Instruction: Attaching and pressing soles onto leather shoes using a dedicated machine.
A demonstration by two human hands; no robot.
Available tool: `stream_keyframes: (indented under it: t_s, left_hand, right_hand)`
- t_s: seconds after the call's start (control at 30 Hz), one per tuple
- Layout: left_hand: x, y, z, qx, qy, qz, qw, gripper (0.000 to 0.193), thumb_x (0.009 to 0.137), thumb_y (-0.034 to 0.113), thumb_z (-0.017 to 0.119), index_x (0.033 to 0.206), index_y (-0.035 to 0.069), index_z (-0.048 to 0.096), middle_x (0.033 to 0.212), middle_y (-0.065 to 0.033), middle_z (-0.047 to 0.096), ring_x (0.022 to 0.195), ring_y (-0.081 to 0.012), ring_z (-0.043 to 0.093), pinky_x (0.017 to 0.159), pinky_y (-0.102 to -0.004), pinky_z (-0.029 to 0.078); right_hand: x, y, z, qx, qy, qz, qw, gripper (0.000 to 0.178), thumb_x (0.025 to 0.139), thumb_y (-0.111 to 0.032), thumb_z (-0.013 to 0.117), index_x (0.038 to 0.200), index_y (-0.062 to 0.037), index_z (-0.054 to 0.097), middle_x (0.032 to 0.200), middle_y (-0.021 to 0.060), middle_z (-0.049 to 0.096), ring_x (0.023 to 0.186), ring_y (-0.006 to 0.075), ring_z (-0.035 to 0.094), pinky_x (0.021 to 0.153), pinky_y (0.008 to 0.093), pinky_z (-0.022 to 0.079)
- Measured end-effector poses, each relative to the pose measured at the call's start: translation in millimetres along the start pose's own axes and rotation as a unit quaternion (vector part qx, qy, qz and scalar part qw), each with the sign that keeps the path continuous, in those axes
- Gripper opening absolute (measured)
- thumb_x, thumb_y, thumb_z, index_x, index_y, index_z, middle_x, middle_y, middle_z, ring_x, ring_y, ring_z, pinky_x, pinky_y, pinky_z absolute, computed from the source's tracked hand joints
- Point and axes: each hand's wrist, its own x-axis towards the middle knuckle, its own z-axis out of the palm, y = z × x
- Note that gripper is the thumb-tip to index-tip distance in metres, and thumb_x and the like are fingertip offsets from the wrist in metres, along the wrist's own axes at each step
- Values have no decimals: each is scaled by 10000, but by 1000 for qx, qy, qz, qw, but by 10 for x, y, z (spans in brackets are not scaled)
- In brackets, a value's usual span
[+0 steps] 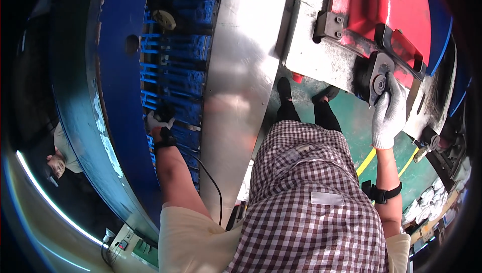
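Observation:
My right hand (388,115), in a white glove, is closed on the lower end of an oblong grey metal part with a round dark hub (380,83). It holds this part beside the red machine cover (401,2), above the pale metal ledge. On the left, my gloved left hand (159,122) reaches into the row of blue slotted bars (178,79). Its fingers curl around a small dark thing (164,112) whose kind I cannot make out. Farther up the same row lie dark parts with a round cream-coloured disc (164,20).
A broad shiny metal panel (236,92) runs beside the blue bars, with a tall blue machine wall (120,82) on their other side. A black cable (213,180) hangs near my left arm. Another person (60,160) is at the far left. White cloths (429,200) lie at the lower right.

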Motion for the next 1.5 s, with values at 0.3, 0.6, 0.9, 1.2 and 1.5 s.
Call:
stream_keyframes:
  t_s: [0.3,0.6,0.9,1.2,1.5]
  left_hand:
    - [-999,-1220,-304,218,-19,431,875,437,896,299,663,1293,121,623,1406,-109,606,1296,-333,575,1080,-677,456]
    - [-3403,-1447,1194,-104,-526,34,844,913,744,194,714,1565,-14,372,1573,-197,466,1412,-404,501,1201,-552,409]
    - [-5347,-1963,2779,142,-694,95,699,710,772,228,762,1397,-14,527,1326,-169,654,1194,-331,675,1058,-470,554]
    - [-6892,-2755,3855,259,-741,238,573,951,998,289,644,1651,-38,34,1606,-258,386,1490,-298,408,1196,-380,362]
    - [-7931,-2427,4399,110,-687,458,554,878,997,231,673,1648,-14,138,1625,-306,331,1511,-390,373,1234,-456,327]
  right_hand:
    - [19,-101,-40,-5,-5,-13,1000,422,924,11,587,1338,-29,660,1244,170,677,1175,334,633,1071,414,467]
    - [86,88,-370,109,12,-73,991,325,883,-37,635,1203,-27,692,1189,164,684,1156,349,612,1056,449,448]
    - [-19,239,-1382,640,-219,55,734,1135,933,-699,617,1654,40,145,1733,233,122,1618,321,73,1299,443,71]
    - [-182,1904,-2016,589,75,248,765,818,854,-215,704,1574,34,406,1579,170,483,1447,255,455,1202,354,350]
    - [794,3514,-1896,46,132,293,946,736,748,-392,749,1446,-199,620,1266,245,605,1218,399,612,1030,466,524]
